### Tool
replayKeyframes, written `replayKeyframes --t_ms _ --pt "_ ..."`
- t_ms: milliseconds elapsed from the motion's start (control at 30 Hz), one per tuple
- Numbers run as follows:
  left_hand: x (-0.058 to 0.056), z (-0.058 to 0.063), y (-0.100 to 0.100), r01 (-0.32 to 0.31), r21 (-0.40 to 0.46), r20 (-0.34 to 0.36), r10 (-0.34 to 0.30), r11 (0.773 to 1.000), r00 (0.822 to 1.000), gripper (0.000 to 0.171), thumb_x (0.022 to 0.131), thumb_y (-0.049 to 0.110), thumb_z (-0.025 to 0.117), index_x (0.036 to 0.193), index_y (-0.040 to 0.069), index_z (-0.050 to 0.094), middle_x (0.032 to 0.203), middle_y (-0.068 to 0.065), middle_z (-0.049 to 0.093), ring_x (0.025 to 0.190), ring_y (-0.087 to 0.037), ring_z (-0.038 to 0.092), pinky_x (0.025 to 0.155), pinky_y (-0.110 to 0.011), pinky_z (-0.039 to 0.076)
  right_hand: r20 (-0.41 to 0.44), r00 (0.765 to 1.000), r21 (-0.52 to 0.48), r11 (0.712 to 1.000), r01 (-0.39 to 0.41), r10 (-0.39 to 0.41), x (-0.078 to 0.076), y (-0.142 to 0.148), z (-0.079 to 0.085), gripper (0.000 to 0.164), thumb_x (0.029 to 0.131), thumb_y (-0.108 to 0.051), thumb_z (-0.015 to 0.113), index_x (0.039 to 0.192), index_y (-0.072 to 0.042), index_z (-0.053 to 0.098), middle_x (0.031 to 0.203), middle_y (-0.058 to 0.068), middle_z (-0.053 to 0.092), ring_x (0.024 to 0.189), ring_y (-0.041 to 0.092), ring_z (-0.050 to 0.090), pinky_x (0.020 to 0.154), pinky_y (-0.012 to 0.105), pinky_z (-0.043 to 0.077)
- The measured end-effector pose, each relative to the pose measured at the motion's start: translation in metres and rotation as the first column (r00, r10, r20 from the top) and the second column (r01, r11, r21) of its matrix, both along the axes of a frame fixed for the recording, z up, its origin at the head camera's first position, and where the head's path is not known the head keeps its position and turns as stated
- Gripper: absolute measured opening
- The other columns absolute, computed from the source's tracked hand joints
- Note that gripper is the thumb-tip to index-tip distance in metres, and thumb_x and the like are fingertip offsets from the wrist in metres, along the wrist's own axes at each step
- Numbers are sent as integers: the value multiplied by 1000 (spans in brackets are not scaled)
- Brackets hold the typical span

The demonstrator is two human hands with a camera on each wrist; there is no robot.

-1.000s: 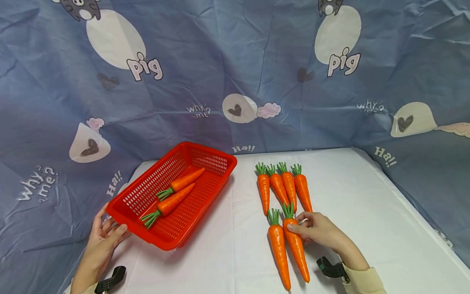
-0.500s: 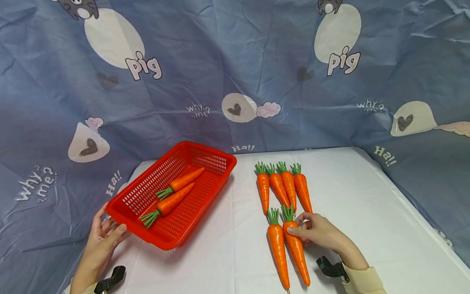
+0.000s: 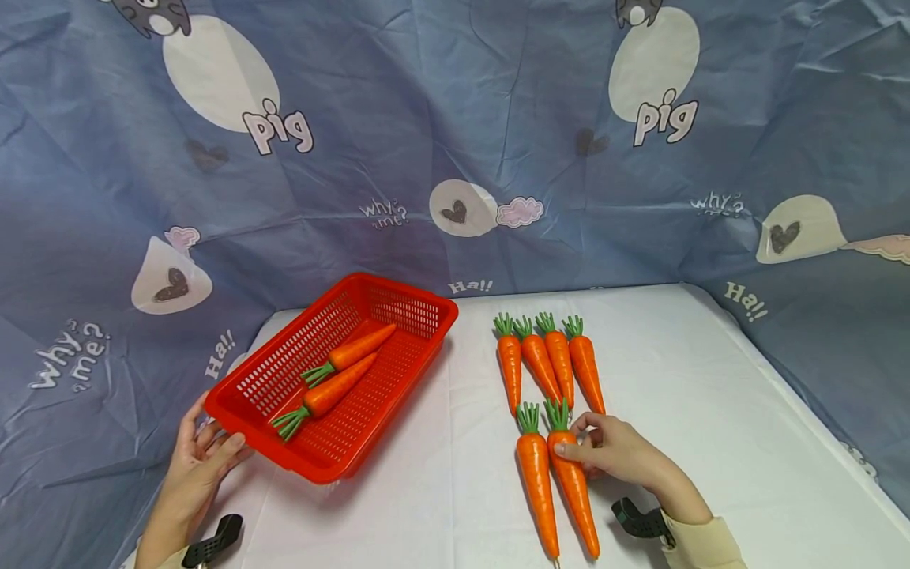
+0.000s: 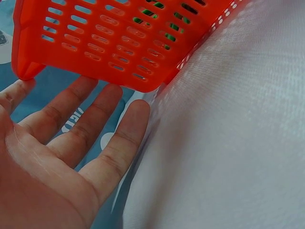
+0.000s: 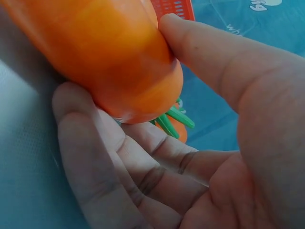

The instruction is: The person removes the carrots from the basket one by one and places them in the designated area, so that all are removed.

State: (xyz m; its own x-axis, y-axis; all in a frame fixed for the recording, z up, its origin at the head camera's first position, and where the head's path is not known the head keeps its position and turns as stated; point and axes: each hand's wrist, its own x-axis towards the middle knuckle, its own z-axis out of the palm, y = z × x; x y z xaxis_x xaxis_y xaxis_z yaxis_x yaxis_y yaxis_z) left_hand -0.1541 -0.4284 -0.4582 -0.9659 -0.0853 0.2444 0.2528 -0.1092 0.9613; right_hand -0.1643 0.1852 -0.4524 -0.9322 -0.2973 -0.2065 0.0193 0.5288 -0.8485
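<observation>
In the head view my left hand [image 3: 195, 474] holds the near left corner of a red plastic basket [image 3: 387, 431], its thumb on the rim. The left wrist view shows the fingers [image 4: 107, 119] stretched out, with some tips against the underside of the perforated basket [image 4: 109, 47]. Two carrots with green tops, one of them a carrot [image 3: 334, 391] nearer me, lie inside it. My right hand [image 3: 618, 454] pinches a carrot [image 3: 574, 490] between thumb and fingers, near its green top. Close beside that one, on its left, lies another carrot [image 3: 538, 490].
Farther back on the white cloth [image 3: 711, 395], several carrots lie in a row, among them a carrot [image 3: 586, 371] at the right end. A blue printed curtain [image 3: 583, 237] hangs behind and along the sides. Each wrist wears a black camera [image 3: 640, 521].
The carrot in my right hand has shifted slightly toward me, its tip lower in the view. The right hand has moved marginally with it. The left hand and the basket stay put.
</observation>
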Motion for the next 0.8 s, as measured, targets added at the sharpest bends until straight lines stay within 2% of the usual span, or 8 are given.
replayKeyframes --t_ms 100,200,433,800 --pt "0 0 0 2 3 -4 -2 1000 1000 82 103 -9 61 164 33 24 134 16 69 109 -2 73 81 -26 66 -14 1000 18 1000 -18 19 1 0 0 44 96 -41 82 110 -5 62 69 0 59 63 16 57 57 25 42" --pt "0 0 0 -3 1 4 3 1000 1000 82 103 -8 62 163 33 24 133 16 69 109 -2 73 81 -26 66 -17 999 30 999 -30 31 1 0 1 43 95 -41 81 108 -5 62 70 1 60 64 17 59 57 26 42" --pt "0 0 0 -3 -9 7 3 1000 1000 83 103 -8 62 163 33 24 133 17 68 109 -1 73 81 -25 66 14 999 13 999 -41 41 3 0 2 45 96 -42 81 111 -4 61 72 2 62 65 18 65 61 32 55" --pt "0 0 -1 10 -4 -2 -10 1000 1000 82 103 -9 61 163 33 24 133 15 68 109 -2 73 81 -26 66 48 996 -23 997 -71 72 5 1 0 45 98 -42 80 112 -4 60 70 1 64 64 17 64 61 31 57"
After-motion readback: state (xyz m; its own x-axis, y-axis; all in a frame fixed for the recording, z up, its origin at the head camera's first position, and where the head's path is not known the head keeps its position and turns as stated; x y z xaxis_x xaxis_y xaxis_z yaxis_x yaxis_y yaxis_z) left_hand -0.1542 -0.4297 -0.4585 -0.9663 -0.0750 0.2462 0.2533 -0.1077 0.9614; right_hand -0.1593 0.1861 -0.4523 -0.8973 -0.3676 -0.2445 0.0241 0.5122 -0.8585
